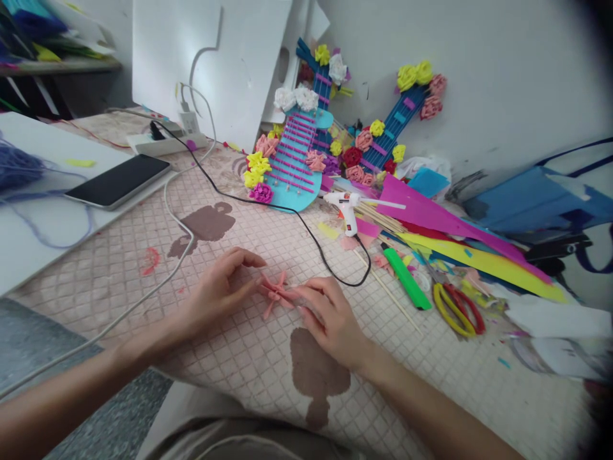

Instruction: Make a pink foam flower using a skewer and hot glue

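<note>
A small pink foam flower piece (274,292) with thin strips sticking out lies low over the patterned tablecloth (143,255). My left hand (220,291) curls its fingers toward the piece's left side, fingertips touching it. My right hand (328,313) pinches the piece's right end between thumb and fingers. Both hands rest near the table's front edge.
A white glue gun (347,207) with a black cord (306,236) lies behind the hands. Green cutter (407,279), yellow and red scissors (457,310), wooden skewers, foam sheets (445,223) at right. Blue foam guitars with flowers (299,160) at back. Phone (119,180) and power strip (165,142) at left.
</note>
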`<state>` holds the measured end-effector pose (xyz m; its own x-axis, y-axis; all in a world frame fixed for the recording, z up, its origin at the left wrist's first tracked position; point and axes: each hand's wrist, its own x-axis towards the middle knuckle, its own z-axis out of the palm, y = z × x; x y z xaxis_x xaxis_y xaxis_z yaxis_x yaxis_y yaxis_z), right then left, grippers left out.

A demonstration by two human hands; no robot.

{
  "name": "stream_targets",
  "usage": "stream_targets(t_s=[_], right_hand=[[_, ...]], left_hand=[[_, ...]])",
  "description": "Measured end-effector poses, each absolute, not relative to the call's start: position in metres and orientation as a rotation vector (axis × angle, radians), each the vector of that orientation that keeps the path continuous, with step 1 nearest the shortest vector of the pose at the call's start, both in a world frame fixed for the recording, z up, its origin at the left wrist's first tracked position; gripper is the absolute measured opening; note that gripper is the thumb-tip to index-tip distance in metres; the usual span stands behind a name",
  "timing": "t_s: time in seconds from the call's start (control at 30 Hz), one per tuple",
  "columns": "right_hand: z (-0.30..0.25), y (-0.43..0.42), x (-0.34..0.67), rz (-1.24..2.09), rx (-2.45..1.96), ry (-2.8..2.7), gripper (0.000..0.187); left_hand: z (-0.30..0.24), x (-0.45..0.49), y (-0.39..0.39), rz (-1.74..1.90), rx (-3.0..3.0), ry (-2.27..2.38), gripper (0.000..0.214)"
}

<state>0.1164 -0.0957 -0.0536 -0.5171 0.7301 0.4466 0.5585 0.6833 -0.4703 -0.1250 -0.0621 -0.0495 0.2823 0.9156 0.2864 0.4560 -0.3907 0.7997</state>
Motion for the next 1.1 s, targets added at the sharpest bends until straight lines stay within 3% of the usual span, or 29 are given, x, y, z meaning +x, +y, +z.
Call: stream_targets(t_s=[0.17,0.33,0.83,1.1], right_hand=[[-0.054,-0.092,0.115,0.456,-1.111,-2.185,0.028],[-0.053,-0.088,0.108,0.484,-1.12,-2.192,0.01],[-0.056,-0.112,0.178,0.29,-1.227,-2.083,0.008],[-0.047,-0.094,0.219,0.066,-1.357,-1.855,0.007]], left_hand=[[-0.049,-0.133,-0.062,0.837,2.227,1.119,0.022],[-0.057,-0.132,-0.06,0.845,2.321,1.17,0.005],[-0.023,-0.034,0.002,0.763,2.48,0.645,0.008],[-0.035,-0.04,0.007,0.969,2.317,0.95,0.014]])
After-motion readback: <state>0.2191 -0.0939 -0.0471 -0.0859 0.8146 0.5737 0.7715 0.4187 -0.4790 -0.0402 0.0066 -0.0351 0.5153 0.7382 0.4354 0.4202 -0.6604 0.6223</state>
